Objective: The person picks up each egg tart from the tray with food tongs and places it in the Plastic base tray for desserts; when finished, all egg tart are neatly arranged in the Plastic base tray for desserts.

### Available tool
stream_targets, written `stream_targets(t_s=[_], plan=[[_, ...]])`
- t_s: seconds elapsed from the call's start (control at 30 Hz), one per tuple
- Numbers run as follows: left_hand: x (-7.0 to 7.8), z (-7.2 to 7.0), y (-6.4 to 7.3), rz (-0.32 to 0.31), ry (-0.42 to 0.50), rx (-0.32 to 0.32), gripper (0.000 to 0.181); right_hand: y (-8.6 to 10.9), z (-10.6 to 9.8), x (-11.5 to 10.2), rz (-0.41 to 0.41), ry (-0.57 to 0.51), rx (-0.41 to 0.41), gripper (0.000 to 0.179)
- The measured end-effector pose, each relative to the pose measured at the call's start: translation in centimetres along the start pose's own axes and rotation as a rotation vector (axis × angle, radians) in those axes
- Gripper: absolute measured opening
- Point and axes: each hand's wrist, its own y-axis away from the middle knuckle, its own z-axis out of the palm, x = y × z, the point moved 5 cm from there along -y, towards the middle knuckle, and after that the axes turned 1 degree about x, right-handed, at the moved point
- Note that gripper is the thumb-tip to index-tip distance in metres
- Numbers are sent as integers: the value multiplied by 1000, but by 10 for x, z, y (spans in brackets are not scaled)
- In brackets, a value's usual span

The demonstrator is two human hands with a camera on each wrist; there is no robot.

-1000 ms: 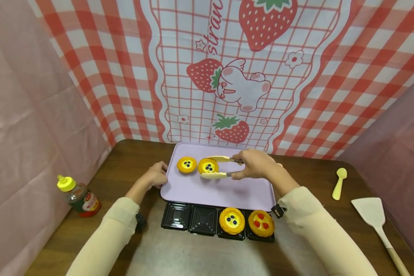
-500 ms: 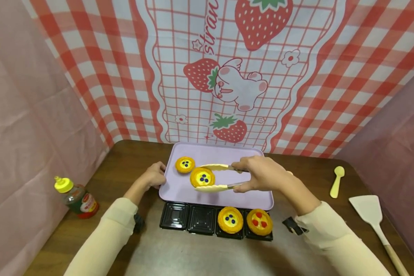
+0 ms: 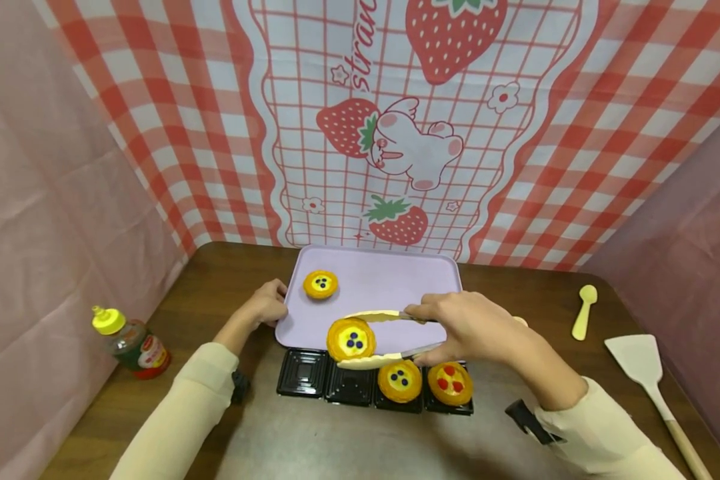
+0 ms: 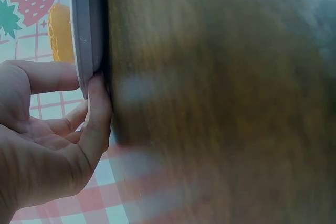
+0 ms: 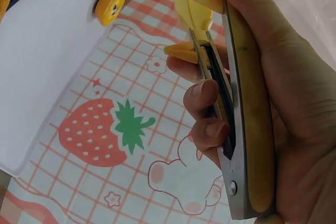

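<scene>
My right hand (image 3: 471, 327) grips yellow-tipped tongs (image 3: 379, 316), whose tips clasp a tart with blueberries (image 3: 351, 339). That tart is held above the front edge of the lilac tray (image 3: 390, 267) and partly covers a black square base behind the tongs. In the right wrist view, fingers wrap around the tongs' handle (image 5: 252, 103). At the tray's left end, my left hand (image 3: 270, 302) pinches the rim; the left wrist view shows thumb and finger on either side of that rim (image 4: 88, 24). A second blueberry tart (image 3: 321, 285) lies on the tray, back left.
Black square bases line the tray's front. One carries a blueberry tart (image 3: 400, 381), another a strawberry tart (image 3: 450, 383); the leftmost base (image 3: 303, 372) is bare. A syrup bottle (image 3: 133, 343) stands left. A yellow spoon (image 3: 585, 312) and white spatula (image 3: 639, 363) lie right.
My right hand has lifted the blueberry tart off the tray with the tongs and carried it toward me, to the front edge. The left hand stays on the tray's rim.
</scene>
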Motion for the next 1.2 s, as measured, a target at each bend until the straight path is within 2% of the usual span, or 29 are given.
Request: stream_targets(t_s=[0.23, 0.4, 0.57, 0.87, 1.2], plan=[[0, 0, 0, 0, 12, 12, 48, 5, 4, -1, 7, 2, 2, 61], [0, 1, 1, 5, 20, 13, 48, 5, 14, -4, -12, -14, -31, 62], [-1, 0, 0, -5, 12, 18, 47, -1, 25, -6, -15, -27, -49, 56], [-2, 1, -1, -7, 26, 15, 47, -10, 45, -11, -63, 34, -82, 51], [-2, 1, -3, -12, 30, 17, 47, -11, 58, -9, -27, 32, -118, 56]])
